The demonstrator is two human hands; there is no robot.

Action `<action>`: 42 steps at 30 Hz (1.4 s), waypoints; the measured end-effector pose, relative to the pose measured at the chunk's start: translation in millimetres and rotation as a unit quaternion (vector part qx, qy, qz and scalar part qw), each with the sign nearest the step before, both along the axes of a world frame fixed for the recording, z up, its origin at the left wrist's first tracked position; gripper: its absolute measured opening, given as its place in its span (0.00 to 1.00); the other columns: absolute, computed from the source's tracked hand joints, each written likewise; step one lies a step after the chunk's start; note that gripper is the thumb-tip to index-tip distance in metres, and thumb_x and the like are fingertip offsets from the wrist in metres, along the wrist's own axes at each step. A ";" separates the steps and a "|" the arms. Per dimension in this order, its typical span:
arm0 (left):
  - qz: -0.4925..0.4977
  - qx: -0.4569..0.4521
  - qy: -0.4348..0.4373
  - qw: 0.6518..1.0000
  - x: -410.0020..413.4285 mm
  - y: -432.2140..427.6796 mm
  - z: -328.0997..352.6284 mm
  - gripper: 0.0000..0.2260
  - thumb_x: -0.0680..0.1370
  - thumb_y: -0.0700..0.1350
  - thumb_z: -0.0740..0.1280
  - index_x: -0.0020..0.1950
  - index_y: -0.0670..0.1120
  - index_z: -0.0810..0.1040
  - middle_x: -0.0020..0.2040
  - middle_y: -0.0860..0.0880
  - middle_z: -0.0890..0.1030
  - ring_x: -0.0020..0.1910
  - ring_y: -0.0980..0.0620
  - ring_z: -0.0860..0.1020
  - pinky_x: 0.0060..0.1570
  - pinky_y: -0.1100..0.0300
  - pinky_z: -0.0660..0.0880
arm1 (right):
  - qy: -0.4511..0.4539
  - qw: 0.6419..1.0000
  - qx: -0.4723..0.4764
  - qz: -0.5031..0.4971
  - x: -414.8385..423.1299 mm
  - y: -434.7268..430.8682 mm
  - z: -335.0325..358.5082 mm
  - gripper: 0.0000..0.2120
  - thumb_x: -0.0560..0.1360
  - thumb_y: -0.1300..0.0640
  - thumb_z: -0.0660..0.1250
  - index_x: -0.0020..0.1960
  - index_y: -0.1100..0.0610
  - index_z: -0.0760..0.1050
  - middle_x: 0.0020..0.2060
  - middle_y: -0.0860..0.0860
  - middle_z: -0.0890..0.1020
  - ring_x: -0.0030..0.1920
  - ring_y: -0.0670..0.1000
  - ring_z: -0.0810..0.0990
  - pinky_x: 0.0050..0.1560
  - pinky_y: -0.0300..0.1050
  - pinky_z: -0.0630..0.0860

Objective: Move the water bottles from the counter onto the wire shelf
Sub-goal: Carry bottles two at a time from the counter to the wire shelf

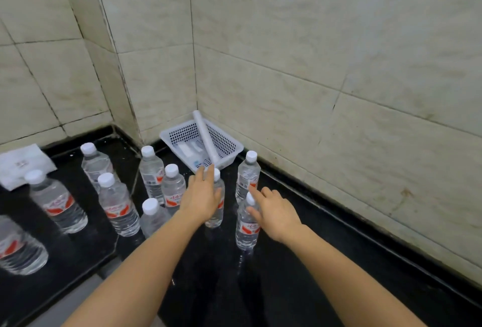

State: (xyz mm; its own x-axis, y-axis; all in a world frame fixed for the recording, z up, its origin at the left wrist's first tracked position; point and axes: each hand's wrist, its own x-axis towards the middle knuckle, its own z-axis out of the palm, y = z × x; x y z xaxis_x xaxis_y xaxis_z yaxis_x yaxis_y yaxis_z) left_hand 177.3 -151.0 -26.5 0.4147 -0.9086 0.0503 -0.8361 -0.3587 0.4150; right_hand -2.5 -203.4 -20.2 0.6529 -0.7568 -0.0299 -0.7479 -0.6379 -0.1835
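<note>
Several clear water bottles with white caps and red labels stand upright on a black counter (300, 269). My left hand (202, 197) wraps the side of a middle bottle (217, 212), fingers spread along it, thumb side hidden. My right hand (276, 213) touches the neck and shoulder of a nearer bottle (246, 230), fingers apart, not closed around it. Another bottle (247, 175) stands just behind, by the wall. More bottles (116, 204) stand to the left. No wire shelf is in view.
A white perforated plastic basket (227, 144) sits in the tiled corner, with a white tube (204, 137) leaning across it and small packets inside. A white paper or cloth (22, 163) lies at the far left. Tiled walls bound the counter behind and on the right.
</note>
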 end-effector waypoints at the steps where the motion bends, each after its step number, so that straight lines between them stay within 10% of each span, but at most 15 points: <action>1: -0.020 0.014 -0.008 1.000 4.4 -7.9 0.5 0.28 0.80 0.48 0.60 0.77 0.46 0.54 0.76 0.42 0.58 0.71 0.39 0.62 0.67 0.46 0.65 | 0.008 1.000 -0.011 0.002 1.5 -0.3 -1.6 0.26 0.81 0.46 0.56 0.77 0.51 0.54 0.64 0.54 0.71 0.60 0.56 0.71 0.53 0.52 0.71; 13: -0.105 0.001 -0.062 0.993 22.3 -6.2 -0.6 0.10 0.77 0.42 0.65 0.57 0.39 0.75 0.56 0.39 0.78 0.55 0.39 0.76 0.53 0.47 0.74 | -0.005 0.997 -0.004 -0.082 11.3 26.2 -4.9 0.15 0.79 0.52 0.62 0.63 0.57 0.69 0.58 0.55 0.75 0.59 0.57 0.71 0.51 0.50 0.69; 26: -0.190 -0.030 -0.037 0.981 -7.3 54.2 1.3 0.10 0.73 0.47 0.68 0.40 0.40 0.76 0.42 0.42 0.77 0.44 0.42 0.76 0.40 0.51 0.70 | -0.212 0.930 0.090 -0.287 -46.2 103.4 -5.9 0.11 0.73 0.52 0.68 0.52 0.55 0.76 0.50 0.55 0.80 0.51 0.56 0.76 0.49 0.51 0.75; 42: -0.391 -0.092 0.132 0.906 -267.6 172.3 40.0 0.05 0.68 0.51 0.70 0.38 0.50 0.80 0.34 0.51 0.74 0.36 0.53 0.74 0.35 0.56 0.69 | -0.180 0.913 0.098 -0.353 -313.8 279.6 63.8 0.08 0.73 0.50 0.70 0.49 0.53 0.78 0.44 0.48 0.81 0.44 0.49 0.79 0.43 0.48 0.79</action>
